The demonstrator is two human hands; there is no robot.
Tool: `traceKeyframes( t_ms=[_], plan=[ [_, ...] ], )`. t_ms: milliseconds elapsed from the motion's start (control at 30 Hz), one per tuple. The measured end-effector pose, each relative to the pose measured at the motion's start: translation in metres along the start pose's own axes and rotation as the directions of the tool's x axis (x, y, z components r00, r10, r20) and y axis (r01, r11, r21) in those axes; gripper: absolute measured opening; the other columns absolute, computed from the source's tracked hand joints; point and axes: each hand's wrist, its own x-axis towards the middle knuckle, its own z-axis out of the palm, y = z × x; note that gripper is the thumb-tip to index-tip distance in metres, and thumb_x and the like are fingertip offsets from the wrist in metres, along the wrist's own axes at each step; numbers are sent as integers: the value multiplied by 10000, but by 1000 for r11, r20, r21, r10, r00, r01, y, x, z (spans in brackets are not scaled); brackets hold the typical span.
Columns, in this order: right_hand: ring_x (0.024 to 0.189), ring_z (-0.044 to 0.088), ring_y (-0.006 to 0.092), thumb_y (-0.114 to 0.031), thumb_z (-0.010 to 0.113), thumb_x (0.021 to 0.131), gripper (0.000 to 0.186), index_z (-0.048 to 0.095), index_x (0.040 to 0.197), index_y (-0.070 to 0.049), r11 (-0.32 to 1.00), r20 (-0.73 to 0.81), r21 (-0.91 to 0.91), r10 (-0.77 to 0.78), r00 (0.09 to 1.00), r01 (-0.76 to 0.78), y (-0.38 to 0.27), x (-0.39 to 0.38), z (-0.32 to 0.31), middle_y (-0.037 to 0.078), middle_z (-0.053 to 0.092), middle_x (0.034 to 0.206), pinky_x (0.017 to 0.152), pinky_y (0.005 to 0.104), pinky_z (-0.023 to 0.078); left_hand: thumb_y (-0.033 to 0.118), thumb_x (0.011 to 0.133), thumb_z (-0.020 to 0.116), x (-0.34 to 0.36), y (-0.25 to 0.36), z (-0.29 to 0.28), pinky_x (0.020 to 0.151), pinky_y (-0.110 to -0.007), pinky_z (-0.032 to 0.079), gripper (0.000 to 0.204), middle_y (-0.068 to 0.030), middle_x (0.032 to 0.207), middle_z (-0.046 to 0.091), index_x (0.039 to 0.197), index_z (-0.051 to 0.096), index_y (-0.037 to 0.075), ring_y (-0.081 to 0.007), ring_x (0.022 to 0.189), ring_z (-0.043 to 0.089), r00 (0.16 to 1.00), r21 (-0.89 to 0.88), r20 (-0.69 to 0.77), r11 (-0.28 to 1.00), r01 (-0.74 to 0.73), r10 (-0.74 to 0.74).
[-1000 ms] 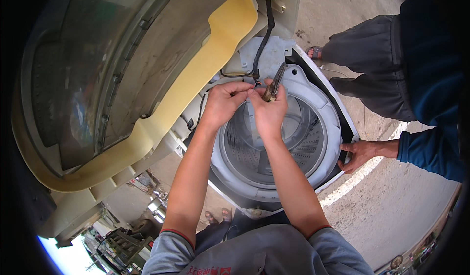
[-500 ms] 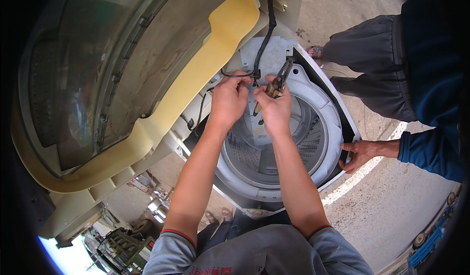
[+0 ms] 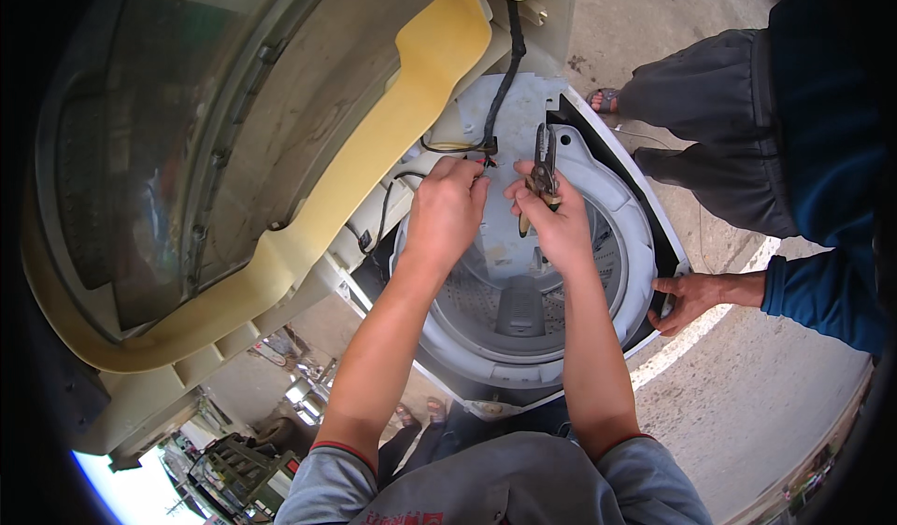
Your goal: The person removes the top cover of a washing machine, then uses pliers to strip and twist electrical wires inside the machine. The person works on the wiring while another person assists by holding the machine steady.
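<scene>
My left hand [image 3: 450,205] is closed in a pinch on thin wires [image 3: 488,162], whose coloured ends come out at the end of a black-wrapped cable [image 3: 505,81]. My fingers hide how much of the wire they hold. My right hand [image 3: 553,221] is wrapped round a pair of pliers [image 3: 544,163] with worn dark jaws pointing away from me; the jaws are apart from the wires. Both hands are above the open top of a washing machine, over its pale tub ring [image 3: 628,235] and metal drum [image 3: 458,305].
The machine's yellowed top cover [image 3: 327,184], with a clear lid, is tipped up at the left. At the right, a co-worker's hand [image 3: 687,299] holds the cabinet's edge. A black lead [image 3: 383,209] hangs by the left rim. Concrete floor [image 3: 785,338] surrounds the machine.
My right hand has moved right, away from the wires, and the pliers have turned more upright. My left hand has shifted slightly right and nearer me. The co-worker's hand stays put.
</scene>
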Motion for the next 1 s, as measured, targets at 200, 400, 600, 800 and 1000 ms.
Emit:
traceKeyframes(
  t_ms=[200,400,600,800,1000],
  plan=[
    [740,578,67,-127,668,912,318,666,1217,-38,915,277,-371,270,922,-157,-12,-6,-28,-6,681,879,681,243,469,85,876,740,-2,-5,-4,665,-303,543,182,-143,806,716,1020,700,-17,-183,682,691,981,-122,74,975,187,-179],
    [749,553,65,-121,665,883,355,667,1225,-27,849,330,-503,361,872,-161,-2,2,-33,-7,657,868,687,240,455,102,892,719,-5,-6,-10,694,-347,556,179,-150,913,738,1023,687,-14,-232,757,713,941,-215,145,918,332,-307],
    [765,549,83,-130,671,887,365,660,1240,-38,842,358,-523,358,862,-133,5,14,-22,-8,632,860,692,253,458,94,910,723,-6,-8,-9,709,-297,544,171,-94,877,740,1029,693,-24,-134,752,674,953,-267,116,916,301,-280],
    [726,537,118,-157,629,854,357,676,1186,-32,895,395,-435,290,871,-101,6,26,-11,37,598,786,673,293,458,77,930,708,-5,-2,-14,738,-273,543,140,-86,869,745,1008,678,-36,-106,785,678,941,-272,173,904,329,-290],
    [752,560,148,-163,655,842,353,662,1165,-20,898,429,-425,307,849,-109,4,39,-4,63,634,825,706,314,472,40,952,675,-8,-19,-7,781,-271,550,101,-87,907,744,1010,657,-41,-120,846,694,939,-351,216,877,329,-267]
  ],
)
